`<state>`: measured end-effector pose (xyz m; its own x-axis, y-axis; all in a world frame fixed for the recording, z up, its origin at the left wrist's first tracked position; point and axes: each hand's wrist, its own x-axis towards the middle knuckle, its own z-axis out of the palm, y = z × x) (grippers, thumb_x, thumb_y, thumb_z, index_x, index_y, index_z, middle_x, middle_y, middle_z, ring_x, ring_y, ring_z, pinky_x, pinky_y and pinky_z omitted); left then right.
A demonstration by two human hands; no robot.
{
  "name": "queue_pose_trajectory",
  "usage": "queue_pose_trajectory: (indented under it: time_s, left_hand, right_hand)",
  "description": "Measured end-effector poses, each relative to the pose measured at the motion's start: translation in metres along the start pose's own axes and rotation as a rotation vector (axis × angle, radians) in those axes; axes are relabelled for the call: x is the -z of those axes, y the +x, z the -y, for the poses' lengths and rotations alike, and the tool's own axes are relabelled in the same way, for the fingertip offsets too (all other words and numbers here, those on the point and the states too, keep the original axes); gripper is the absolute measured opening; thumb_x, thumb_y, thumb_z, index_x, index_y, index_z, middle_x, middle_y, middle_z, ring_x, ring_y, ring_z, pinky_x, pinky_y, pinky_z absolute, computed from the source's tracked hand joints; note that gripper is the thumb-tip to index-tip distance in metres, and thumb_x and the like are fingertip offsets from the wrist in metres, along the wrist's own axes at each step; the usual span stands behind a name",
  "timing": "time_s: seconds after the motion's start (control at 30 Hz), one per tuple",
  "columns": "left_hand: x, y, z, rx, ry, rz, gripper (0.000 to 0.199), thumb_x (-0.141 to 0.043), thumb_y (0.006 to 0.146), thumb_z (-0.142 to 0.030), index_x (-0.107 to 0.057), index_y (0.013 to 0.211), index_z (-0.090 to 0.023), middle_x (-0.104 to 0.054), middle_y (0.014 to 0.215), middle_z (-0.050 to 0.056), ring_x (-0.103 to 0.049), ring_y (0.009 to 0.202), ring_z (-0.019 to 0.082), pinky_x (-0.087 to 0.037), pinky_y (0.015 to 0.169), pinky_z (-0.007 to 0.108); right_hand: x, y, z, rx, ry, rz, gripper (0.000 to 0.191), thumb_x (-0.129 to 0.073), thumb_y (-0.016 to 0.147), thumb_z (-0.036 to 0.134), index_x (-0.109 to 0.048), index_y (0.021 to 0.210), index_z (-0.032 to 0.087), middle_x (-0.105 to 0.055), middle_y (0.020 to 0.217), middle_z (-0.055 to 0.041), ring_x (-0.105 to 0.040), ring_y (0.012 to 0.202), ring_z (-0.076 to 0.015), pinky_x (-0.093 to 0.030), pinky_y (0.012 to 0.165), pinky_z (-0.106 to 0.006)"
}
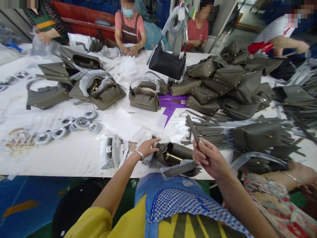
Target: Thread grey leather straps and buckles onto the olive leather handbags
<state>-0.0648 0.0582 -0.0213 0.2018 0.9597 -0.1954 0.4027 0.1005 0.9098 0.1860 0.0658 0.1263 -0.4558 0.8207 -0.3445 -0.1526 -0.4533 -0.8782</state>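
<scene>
Right in front of me on the table edge lies an olive-grey handbag (182, 150), open at the top with a gold zipper showing. At its left end my left hand (148, 147) is closed, thumb and fingers pinching the bag's upper corner. My right hand (209, 157), raised over the bag's right end, grips a short olive leather strap (192, 128) that points up and away. The bag's own shoulder strap (180, 169), partly wrapped in clear plastic, droops along its near side.
Loose leather straps (210, 130) lie right of my hands, below a heap of olive bags (230, 82). A tape dispenser (111, 150) and coiled straps (83, 123) are left. A black bag (167, 62) hangs ahead. A co-worker's arm (284, 178) is close on my right; several people work opposite.
</scene>
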Motion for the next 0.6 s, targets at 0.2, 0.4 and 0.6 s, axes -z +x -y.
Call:
queue_pose_trajectory:
  time_s: [0.2, 0.4, 0.6]
  left_hand:
    - [-0.011, 0.015, 0.028, -0.027, 0.314, 0.023, 0.032, -0.067, 0.068, -0.014, -0.068, 0.098, -0.025, -0.065, 0.114, 0.006, -0.059, 0.104, 0.024, -0.043, 0.094, 0.036]
    - [0.017, 0.011, -0.003, -0.146, 0.451, 0.055, 0.031, -0.068, 0.072, -0.041, -0.067, 0.099, -0.025, -0.069, 0.101, 0.005, -0.06, 0.095, 0.024, -0.045, 0.084, 0.034]
    - [0.031, -0.006, -0.035, -0.186, 0.441, 0.055, 0.036, -0.071, 0.071, -0.035, -0.064, 0.105, -0.025, -0.067, 0.098, 0.005, -0.061, 0.087, 0.021, -0.046, 0.078, 0.031]
  right_hand:
    - [0.015, -0.003, -0.012, 0.03, -0.062, -0.14, 0.02, -0.055, 0.086, 0.039, -0.056, 0.087, 0.02, -0.034, 0.053, 0.0085, -0.029, 0.04, -0.0051, -0.039, 0.048, -0.022]
    - [0.026, -0.008, -0.032, 0.006, -0.388, -0.164, 0.025, -0.052, 0.086, 0.044, -0.057, 0.091, 0.02, -0.042, 0.051, 0.0067, -0.035, 0.04, -0.0076, -0.029, 0.041, -0.022]
    - [0.029, -0.007, -0.044, 0.034, -0.672, -0.107, 0.034, -0.049, 0.086, 0.046, -0.053, 0.067, 0.019, -0.044, 0.052, 0.0044, -0.04, 0.048, -0.0096, -0.032, 0.047, -0.023]
